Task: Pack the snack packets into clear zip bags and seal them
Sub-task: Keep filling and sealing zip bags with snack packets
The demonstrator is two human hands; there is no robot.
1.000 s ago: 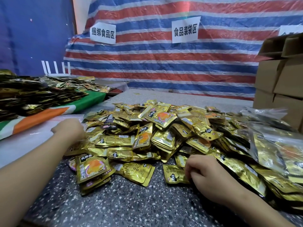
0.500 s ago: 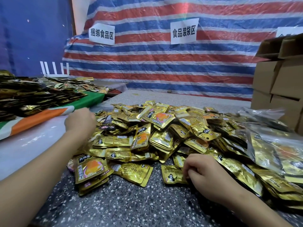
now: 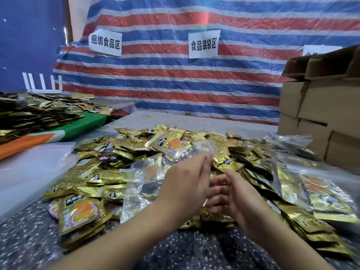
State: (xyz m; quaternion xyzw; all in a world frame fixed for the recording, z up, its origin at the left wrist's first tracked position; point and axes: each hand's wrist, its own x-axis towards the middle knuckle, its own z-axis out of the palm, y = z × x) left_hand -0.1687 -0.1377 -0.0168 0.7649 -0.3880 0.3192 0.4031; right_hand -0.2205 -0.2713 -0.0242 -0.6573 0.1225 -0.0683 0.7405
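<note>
- Since a second ago my left hand [image 3: 185, 184] has left the far-left edge of the packet heap [image 3: 175, 145] and come to the middle, bringing an empty clear zip bag [image 3: 144, 184].
- Left fingers pinch the bag near its mouth, I think; blur hides the grip.
- Bag's long axis runs from near-left to far-right across the heap.
- My right hand [image 3: 229, 197] is loosely open just right of the mouth, nearer the loose packets.
</note>
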